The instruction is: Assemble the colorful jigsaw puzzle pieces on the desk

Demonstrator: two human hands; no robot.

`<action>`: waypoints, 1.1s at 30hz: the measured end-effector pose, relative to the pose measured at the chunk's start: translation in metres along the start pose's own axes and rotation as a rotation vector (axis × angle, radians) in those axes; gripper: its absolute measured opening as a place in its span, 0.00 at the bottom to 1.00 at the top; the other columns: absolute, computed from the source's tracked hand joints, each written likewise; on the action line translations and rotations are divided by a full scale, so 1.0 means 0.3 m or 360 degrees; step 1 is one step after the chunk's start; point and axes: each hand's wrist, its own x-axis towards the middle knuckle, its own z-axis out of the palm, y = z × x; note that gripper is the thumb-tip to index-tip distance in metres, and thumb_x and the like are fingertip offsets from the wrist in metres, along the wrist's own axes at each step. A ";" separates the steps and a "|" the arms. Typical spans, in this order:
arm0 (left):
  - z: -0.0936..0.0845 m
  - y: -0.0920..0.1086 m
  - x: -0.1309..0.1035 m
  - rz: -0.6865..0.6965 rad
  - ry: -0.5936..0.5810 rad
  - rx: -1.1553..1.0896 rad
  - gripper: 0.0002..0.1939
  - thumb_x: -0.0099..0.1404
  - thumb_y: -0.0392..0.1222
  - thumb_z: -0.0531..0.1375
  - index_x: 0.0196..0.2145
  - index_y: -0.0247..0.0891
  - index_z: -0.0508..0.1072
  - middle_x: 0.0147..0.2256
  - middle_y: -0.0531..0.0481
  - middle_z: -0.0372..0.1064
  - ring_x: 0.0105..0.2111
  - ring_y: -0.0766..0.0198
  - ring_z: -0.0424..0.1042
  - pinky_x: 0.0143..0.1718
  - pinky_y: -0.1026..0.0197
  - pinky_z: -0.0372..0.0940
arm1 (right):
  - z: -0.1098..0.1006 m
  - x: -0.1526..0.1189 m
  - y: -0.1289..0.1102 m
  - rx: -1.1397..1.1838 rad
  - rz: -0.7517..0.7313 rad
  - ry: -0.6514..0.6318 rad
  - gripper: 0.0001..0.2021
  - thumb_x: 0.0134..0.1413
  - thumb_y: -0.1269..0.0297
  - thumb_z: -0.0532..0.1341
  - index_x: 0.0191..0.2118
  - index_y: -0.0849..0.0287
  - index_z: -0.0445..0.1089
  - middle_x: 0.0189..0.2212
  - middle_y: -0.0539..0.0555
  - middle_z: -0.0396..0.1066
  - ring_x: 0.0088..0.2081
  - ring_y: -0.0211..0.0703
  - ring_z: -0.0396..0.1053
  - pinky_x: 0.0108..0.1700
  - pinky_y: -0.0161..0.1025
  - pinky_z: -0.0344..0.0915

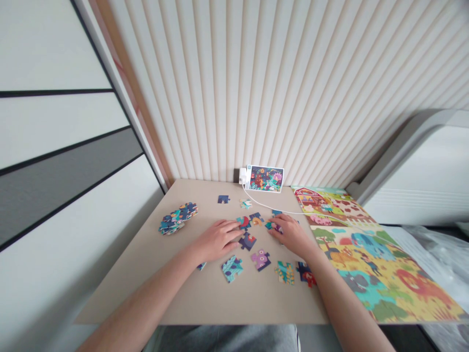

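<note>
Pieces (247, 241) of a jigsaw lay loosely scattered over the middle of our beige table (120, 293), between and around our two hands. Our left hand (219, 240) rested palm down with its fingers loosely spread and its thumb apart from them; the fingertips reached the red-patterned piece (244, 222), and we saw nothing gripped. Our right hand (291, 234) bent over a teal-and-purple piece (273, 226), its fingertips touching it; we could not tell whether it was pinched or only pressed. Just between the hands we had an orange-arched piece (257, 219). Nearer us lay a purple piece (261, 259), a leafy teal piece (232, 269) and a green-and-yellow piece (285, 272), all apart. A heaped pile of pieces (178, 218) sat to our left. At the back, a picture card (264, 179) leaned beside a white charger (243, 176), whose cable (271, 207) ran rightward over a farm picture (326, 208).
</note>
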 end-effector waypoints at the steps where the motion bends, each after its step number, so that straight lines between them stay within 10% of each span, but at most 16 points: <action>1: 0.000 0.000 0.000 0.0002 0.0002 -0.0002 0.20 0.75 0.48 0.53 0.61 0.47 0.69 0.60 0.45 0.66 0.61 0.54 0.64 0.64 0.49 0.57 | 0.004 0.001 -0.006 -0.0001 -0.0035 0.0012 0.15 0.65 0.58 0.59 0.54 0.52 0.74 0.52 0.58 0.73 0.52 0.52 0.71 0.57 0.49 0.66; 9: 0.003 0.008 0.003 0.0032 0.0017 0.0000 0.19 0.75 0.49 0.53 0.61 0.50 0.70 0.63 0.45 0.63 0.62 0.53 0.62 0.64 0.48 0.58 | 0.045 0.012 -0.067 0.0093 -0.0362 -0.0047 0.19 0.67 0.61 0.57 0.62 0.48 0.68 0.61 0.56 0.68 0.61 0.51 0.65 0.62 0.52 0.61; 33: 0.012 0.014 0.006 0.0040 -0.0120 -0.0111 0.19 0.76 0.49 0.51 0.61 0.51 0.68 0.65 0.49 0.61 0.65 0.58 0.60 0.69 0.46 0.49 | 0.031 0.002 -0.023 -0.0072 -0.0137 -0.0081 0.19 0.68 0.58 0.55 0.60 0.48 0.70 0.60 0.56 0.69 0.60 0.53 0.66 0.62 0.52 0.60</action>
